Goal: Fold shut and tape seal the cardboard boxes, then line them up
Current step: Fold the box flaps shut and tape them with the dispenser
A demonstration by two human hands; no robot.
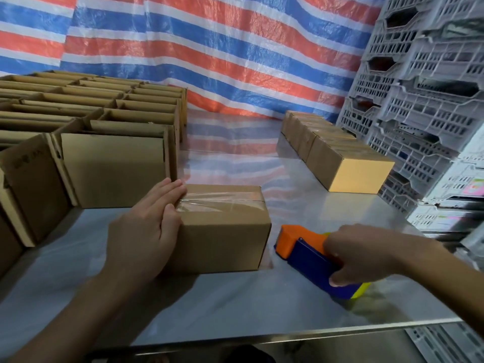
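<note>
Taped cardboard box [222, 231] on the table [235, 305], between the hands; the left hand [146, 226] lies flat with straight fingers against its left end and top edge. The right hand [366, 255], just right of the box, grips the orange-and-blue tape dispenser [303, 247] resting on the table. Open boxes [104, 113] stand beyond the left hand, a row of sealed boxes [340, 153] beyond the right.

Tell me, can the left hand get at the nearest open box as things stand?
Probably yes. The left hand rests flat on the end of the taped box, and the open box stands right behind it, with nothing between. The hand grips nothing, so it looks free.
</note>
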